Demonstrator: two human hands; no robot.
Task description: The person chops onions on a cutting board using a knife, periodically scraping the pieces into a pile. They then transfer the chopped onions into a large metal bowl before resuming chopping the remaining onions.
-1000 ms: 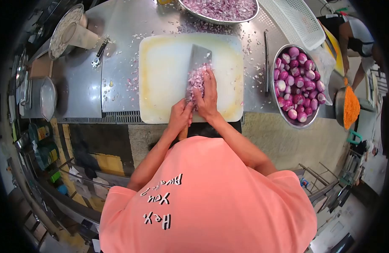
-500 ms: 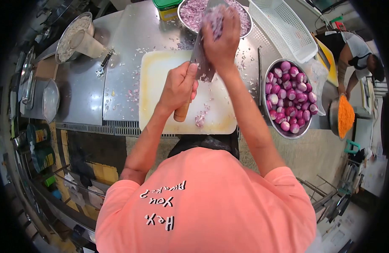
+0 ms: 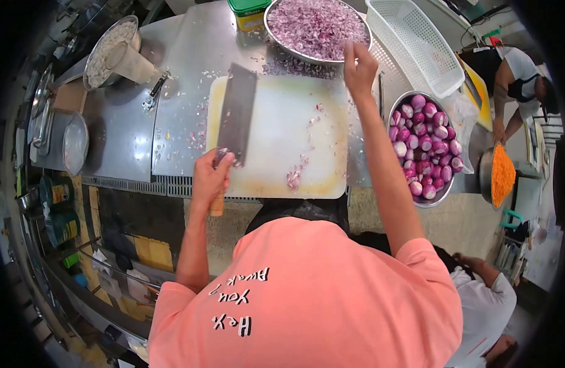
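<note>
In my left hand (image 3: 212,181) is a cleaver (image 3: 236,113) with a wooden handle, its broad blade over the left side of the white cutting board (image 3: 267,153). Bits of onion cling to the blade. My right hand (image 3: 361,72) is at the near right rim of a bowl heaped with chopped red onion (image 3: 316,27). Its fingers are loosely bent and apart, with nothing visible in them. A few chopped onion pieces (image 3: 295,176) lie on the board. To the right, a metal bowl holds whole peeled red onions (image 3: 424,141).
A white perforated basket (image 3: 414,46) and a green-lidded tub (image 3: 249,13) flank the chopped-onion bowl. At left are a bowl with pale chopped pieces (image 3: 102,58), a clear jug (image 3: 129,64) and scraps. One person (image 3: 518,73) works at far right by an orange heap (image 3: 503,176); another (image 3: 478,300) is behind me.
My right hand has come away from the cleaver and the chopped-onion bowl, moving right, and its onion is gone. The cleaver has moved left and down. Another person has appeared at lower right.
</note>
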